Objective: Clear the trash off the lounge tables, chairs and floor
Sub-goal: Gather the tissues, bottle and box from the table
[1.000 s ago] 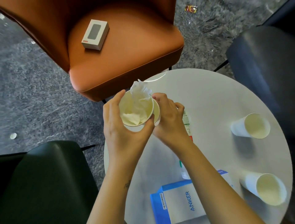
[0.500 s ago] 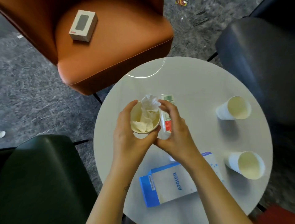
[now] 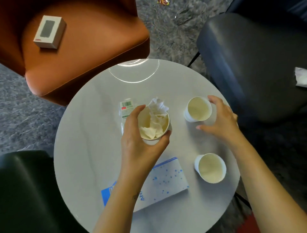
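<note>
Blue-and-white box point(image 3: 166, 180): is lying flat at the near side of the round worktop point(image 3: 89, 136), with the left forearm crossing over it.
Dark green chair point(image 3: 28, 191): is sitting at the near left, beside the worktop.
Near paper cup point(image 3: 210, 168): is standing open-mouthed on the worktop, to the right of the box, with nothing showing inside.
Left hand point(image 3: 141, 146): is gripping the stuffed paper cup point(image 3: 163, 128) above the middle of the worktop, fingers and thumb curling round its rim.
Crumpled tissue point(image 3: 157, 108): is sitting inside the stuffed paper cup and poking out over its far rim.
Barcoded packet point(image 3: 126, 108): is lying on the worktop just beyond the left hand, partly hidden by it.
Right hand point(image 3: 221, 120): is reaching round the far paper cup point(image 3: 198, 109), fingers spread wide; the fingertips are at its far rim, the thumb apart from it.
Orange chair point(image 3: 93, 49): is carrying a small white box point(image 3: 49, 32) on its seat.
Dark blue chair point(image 3: 249, 58): is holding a white wad point(image 3: 301, 78) at the right edge of view.
Carpet floor point(image 3: 25, 116): is bearing a small bright wrapper point(image 3: 163, 1) at the far edge.
</note>
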Motion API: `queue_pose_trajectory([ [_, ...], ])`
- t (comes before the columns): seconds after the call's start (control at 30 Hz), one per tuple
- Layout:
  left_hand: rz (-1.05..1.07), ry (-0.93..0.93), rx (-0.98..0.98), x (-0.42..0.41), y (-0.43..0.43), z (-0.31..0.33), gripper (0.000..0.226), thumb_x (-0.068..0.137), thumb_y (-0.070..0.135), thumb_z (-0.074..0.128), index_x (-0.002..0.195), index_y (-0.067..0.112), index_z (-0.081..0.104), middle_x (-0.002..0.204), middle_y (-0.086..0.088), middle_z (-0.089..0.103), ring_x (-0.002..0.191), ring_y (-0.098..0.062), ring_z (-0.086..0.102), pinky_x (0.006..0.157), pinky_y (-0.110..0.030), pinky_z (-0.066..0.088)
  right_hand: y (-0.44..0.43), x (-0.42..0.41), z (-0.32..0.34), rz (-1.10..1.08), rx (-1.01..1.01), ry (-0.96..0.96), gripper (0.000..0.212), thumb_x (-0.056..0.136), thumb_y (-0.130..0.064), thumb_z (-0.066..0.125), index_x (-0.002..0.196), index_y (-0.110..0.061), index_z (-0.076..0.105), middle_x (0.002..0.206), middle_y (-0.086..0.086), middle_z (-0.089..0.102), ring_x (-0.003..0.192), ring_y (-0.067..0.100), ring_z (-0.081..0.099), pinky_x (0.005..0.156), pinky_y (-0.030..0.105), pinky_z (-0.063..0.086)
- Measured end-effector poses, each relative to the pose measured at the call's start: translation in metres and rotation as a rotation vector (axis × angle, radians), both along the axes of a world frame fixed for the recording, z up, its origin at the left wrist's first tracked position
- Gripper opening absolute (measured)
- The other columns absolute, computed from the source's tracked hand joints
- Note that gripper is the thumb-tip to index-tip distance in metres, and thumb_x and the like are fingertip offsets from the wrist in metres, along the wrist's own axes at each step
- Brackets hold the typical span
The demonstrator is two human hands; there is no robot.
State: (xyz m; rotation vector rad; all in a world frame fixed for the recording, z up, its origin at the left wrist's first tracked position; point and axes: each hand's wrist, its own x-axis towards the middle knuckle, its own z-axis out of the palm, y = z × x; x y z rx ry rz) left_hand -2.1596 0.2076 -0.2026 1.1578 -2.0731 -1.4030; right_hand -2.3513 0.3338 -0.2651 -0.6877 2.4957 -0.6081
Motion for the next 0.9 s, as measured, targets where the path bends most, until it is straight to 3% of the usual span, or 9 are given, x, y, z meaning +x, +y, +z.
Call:
queue_pose_trajectory([
  [0.13,0.023,0.01,-0.008,-0.024,0.019,-0.004,0.07,0.067,0.032,0.079,0.127,0.026,0.045,0.118,0.012,0.055,0.105,-0.005,0.054,0.085,-0.018,0.048,0.003,-0.004,-0.016,0.017,-0.167,-0.051,0.079,0.066,-0.025,0.082,0.133,-0.024,0.039,0.136,-0.004,0.046,0.126,0.024,0.038,0.103,0.042,0.025],
  [0.27,0.057,0.061,-0.017,-0.052,0.033,-0.005,0.071,0.066,0.034,0.074,0.128,0.024,0.043,0.12,0.012,0.053,0.111,-0.007,0.052,0.091,-0.03,0.049,0.003,-0.006,-0.031,0.021,-0.297,-0.058,0.065,0.069,-0.031,0.078,0.125,-0.026,0.044,0.127,-0.009,0.05,0.122,0.016,0.042,0.097,0.028,0.022],
  [0.47,0.128,0.106,-0.09,-0.08,0.039,-0.018,0.069,0.069,0.028,0.076,0.127,0.024,0.04,0.119,0.018,0.048,0.111,0.0,0.05,0.093,-0.031,0.049,-0.005,-0.01,-0.044,0.105,-0.298,-0.172,0.103,0.061,-0.033,0.084,0.142,-0.03,0.02,0.145,-0.011,0.033,0.131,0.016,0.033,0.102,0.033,0.018],
  [0.57,0.158,0.099,-0.105,-0.09,0.034,-0.029,0.069,0.069,0.028,0.076,0.127,0.025,0.039,0.117,0.02,0.047,0.109,0.003,0.049,0.092,-0.034,0.049,-0.02,-0.011,-0.049,0.168,-0.284,-0.181,0.098,0.062,-0.032,0.084,0.141,-0.026,0.026,0.143,-0.005,0.038,0.131,0.02,0.035,0.103,0.033,0.021],
  [0.7,0.147,0.093,-0.109,-0.101,0.029,-0.035,0.07,0.069,0.031,0.075,0.128,0.022,0.038,0.122,0.007,0.05,0.111,-0.006,0.052,0.091,-0.037,0.05,-0.029,-0.011,-0.048,0.103,-0.337,-0.215,0.082,0.064,-0.03,0.082,0.133,-0.019,0.038,0.133,0.0,0.049,0.123,0.023,0.045,0.105,0.044,0.034],
  [0.8,0.13,0.076,-0.149,-0.104,0.028,-0.034,0.07,0.069,0.033,0.076,0.127,0.024,0.039,0.118,0.013,0.049,0.107,0.001,0.051,0.09,-0.029,0.05,-0.027,-0.01,-0.044,0.06,-0.401,-0.236,0.075,0.064,-0.028,0.082,0.127,-0.015,0.043,0.125,0.001,0.055,0.116,0.023,0.051,0.099,0.047,0.041],
  [0.9,0.122,0.112,-0.153,-0.102,0.033,-0.032,0.07,0.069,0.031,0.077,0.127,0.021,0.039,0.113,0.021,0.047,0.104,0.008,0.049,0.084,-0.013,0.046,-0.023,-0.008,-0.041,0.139,-0.362,-0.143,0.072,0.066,-0.03,0.081,0.127,-0.015,0.045,0.123,0.001,0.056,0.117,0.022,0.05,0.103,0.035,0.034],
])
